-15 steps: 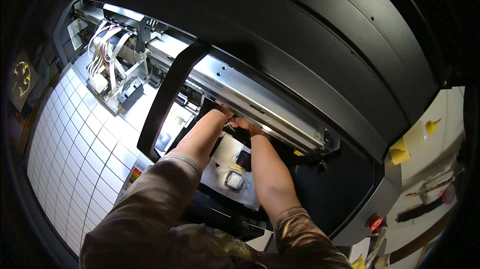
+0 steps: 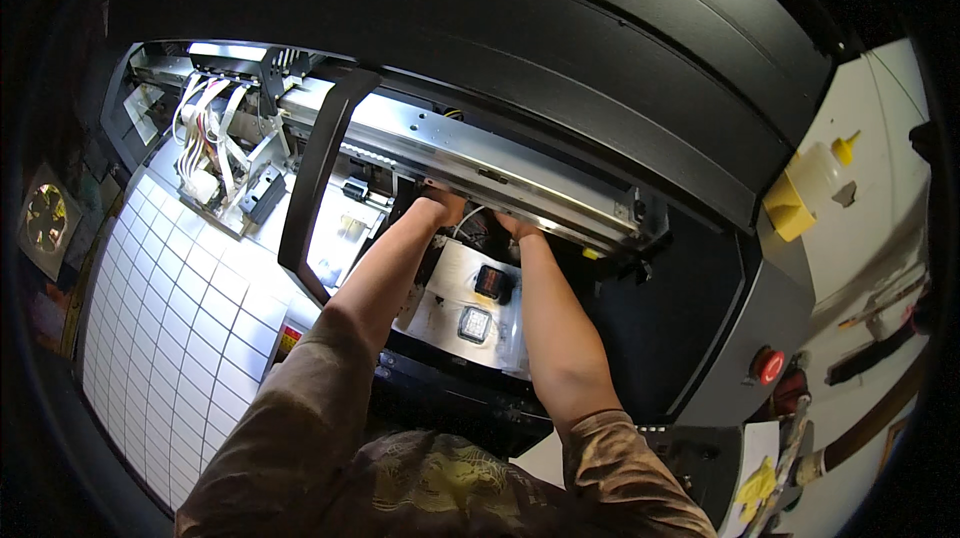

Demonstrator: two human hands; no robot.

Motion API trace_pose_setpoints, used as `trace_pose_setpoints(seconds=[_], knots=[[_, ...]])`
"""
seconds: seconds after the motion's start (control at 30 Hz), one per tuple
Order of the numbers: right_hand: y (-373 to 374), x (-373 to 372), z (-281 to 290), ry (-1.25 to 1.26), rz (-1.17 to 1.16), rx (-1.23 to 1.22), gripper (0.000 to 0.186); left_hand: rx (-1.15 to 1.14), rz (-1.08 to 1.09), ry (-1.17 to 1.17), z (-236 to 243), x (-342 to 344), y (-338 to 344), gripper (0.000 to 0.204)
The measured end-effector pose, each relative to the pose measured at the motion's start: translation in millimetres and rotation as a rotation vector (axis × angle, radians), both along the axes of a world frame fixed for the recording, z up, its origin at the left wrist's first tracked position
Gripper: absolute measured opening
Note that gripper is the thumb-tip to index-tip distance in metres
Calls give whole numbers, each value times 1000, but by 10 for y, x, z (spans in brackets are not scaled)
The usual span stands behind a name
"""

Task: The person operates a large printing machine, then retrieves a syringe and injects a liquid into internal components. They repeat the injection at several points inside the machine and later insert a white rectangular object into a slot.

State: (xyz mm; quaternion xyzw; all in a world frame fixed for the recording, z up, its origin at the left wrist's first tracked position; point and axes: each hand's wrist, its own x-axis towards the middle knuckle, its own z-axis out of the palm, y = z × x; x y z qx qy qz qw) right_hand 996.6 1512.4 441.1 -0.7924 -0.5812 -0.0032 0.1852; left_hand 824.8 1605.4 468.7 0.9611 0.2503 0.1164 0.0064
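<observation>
Left hand (image 2: 447, 205) and right hand (image 2: 514, 225) under rail (image 2: 500, 160), centre frame, white cable (image 2: 465, 220) between; fingers mostly hidden, can't tell opening or grip. Plate (image 2: 450, 283) below.

Brown short-sleeved shirt (image 2: 380, 510); front carries large yellowish print (image 2: 445, 473) with fine pale linework. Left sleeve (image 2: 300, 393) loose, softly creased, reaching about elbow. Right sleeve (image 2: 620, 468) bunched in deeper folds near hem. Left forearm (image 2: 395, 263), right forearm (image 2: 565, 323) bare, tapering toward wrists. Left hand (image 2: 445, 206), right hand (image 2: 514, 225) partly hidden.
</observation>
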Motion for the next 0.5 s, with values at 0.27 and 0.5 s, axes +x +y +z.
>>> trace_pose_setpoints(seconds=[0.27,0.5], knots=[[-289,-338,166,196,-206,57,54,-373,-76,186,88,90,-160,48],[-766,-584,554,435,-274,149,53,-291,-267,20,-305,38,2,35]])
